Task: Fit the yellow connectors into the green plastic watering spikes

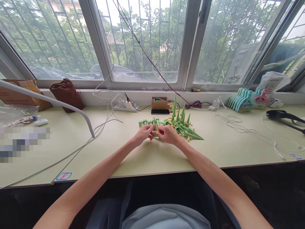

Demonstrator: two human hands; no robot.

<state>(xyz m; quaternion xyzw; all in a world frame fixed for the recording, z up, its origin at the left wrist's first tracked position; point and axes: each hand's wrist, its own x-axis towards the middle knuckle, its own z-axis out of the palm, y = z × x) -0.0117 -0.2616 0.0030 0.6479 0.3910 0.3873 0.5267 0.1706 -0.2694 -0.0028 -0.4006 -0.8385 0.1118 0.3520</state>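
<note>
Between my two hands stands a green plant watering spike (155, 127), its pointed tip up. My left hand (143, 133) pinches it from the left side. From the right, the closed fingers of my right hand (168, 134) meet at its lower part, where a bit of yellow-orange shows; the fingers hide most of it. Just beyond my left hand lie several green spike parts (143, 122) in a row. A pile of green spikes (188, 129) with small yellow valves spreads to the right of my right hand, some pieces upright and others lying flat.
Behind the pile are a black phone (160, 112), a small cardboard box (159, 104) and a power strip (126, 106). White cables (232, 122) trail over the table at right, and a grey lamp arm (71, 106) crosses the left. Green hangers (241, 101) stand at back right.
</note>
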